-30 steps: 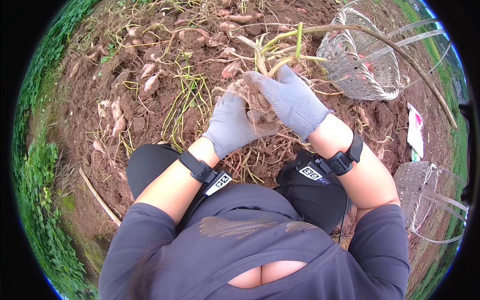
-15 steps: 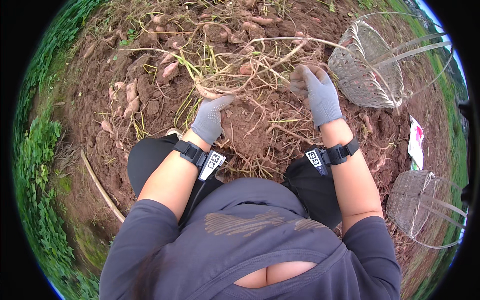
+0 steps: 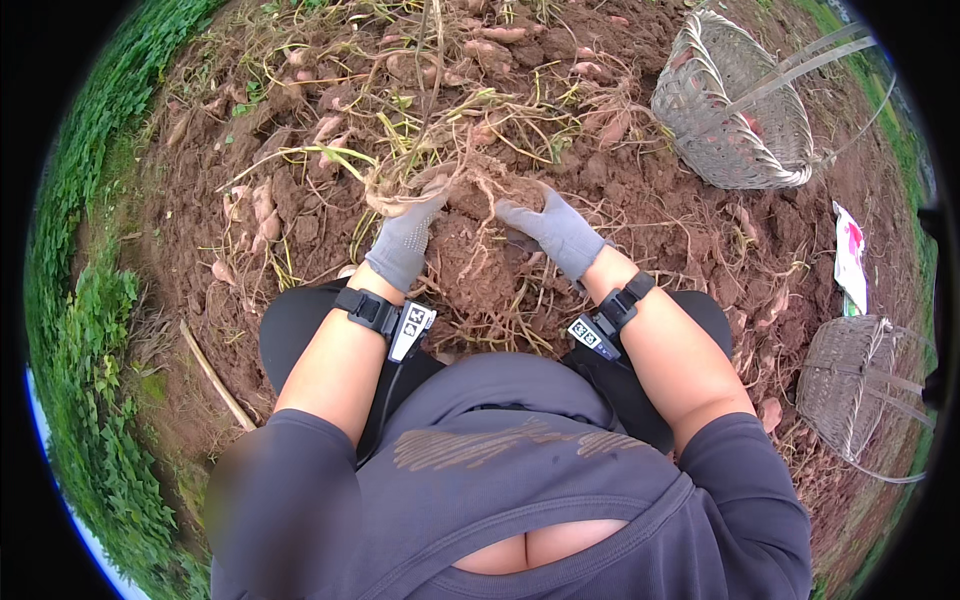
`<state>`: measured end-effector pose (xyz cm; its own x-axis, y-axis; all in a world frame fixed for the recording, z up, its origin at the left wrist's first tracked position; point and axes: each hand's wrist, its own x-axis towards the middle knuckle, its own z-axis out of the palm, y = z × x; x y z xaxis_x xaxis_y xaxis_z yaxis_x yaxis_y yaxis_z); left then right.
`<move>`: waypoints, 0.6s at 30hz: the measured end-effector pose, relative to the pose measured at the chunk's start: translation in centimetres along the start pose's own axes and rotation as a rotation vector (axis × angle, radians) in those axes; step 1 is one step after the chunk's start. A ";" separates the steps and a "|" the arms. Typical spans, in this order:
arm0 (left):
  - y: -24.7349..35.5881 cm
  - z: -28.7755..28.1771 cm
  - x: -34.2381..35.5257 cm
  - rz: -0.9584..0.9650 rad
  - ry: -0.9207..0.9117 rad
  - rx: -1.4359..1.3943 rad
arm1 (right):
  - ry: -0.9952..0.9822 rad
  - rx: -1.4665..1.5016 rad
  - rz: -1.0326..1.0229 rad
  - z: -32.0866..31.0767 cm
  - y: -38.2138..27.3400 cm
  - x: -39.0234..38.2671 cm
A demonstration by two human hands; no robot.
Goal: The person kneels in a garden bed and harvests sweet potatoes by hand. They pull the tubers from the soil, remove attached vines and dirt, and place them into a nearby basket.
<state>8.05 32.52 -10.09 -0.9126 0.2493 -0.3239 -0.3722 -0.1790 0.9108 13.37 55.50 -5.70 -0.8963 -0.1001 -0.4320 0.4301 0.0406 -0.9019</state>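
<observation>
From where I sit, I can see reddish-brown, cloddy soil [image 3: 190, 290] carrying everything. Pinkish tubers [image 3: 266, 212] lie scattered over it, some bunched at the left, others farther ahead. Tangled vines [image 3: 500, 105] and thin roots [image 3: 640, 265] sprawl between them. On my right, a large woven basket [image 3: 722, 120], a white-and-red packet [image 3: 850, 255] and a second basket [image 3: 835, 375] rest on it; a pale stick [image 3: 215, 375] lies at left.

Brown clumpy soil [image 3: 165, 235], leafy green plants [image 3: 85, 410] left, grassy strip [image 3: 900, 135] right, daylight
</observation>
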 end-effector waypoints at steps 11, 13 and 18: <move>-0.2 -0.8 1.7 -0.210 0.216 -0.038 | 0.051 -0.495 -0.122 -1.6 -0.5 1.6; 0.1 -0.2 2.0 -0.225 0.242 -0.075 | 0.111 -0.575 -0.235 -0.9 -0.3 1.7; 0.9 0.7 1.0 -0.256 0.007 -0.274 | 0.223 -0.763 -0.385 0.2 -0.4 1.6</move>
<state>6.90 33.27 -9.42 -0.7852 0.3128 -0.5344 -0.6187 -0.3597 0.6985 11.81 55.12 -5.98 -0.9986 -0.0507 -0.0164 -0.0242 0.7047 -0.7091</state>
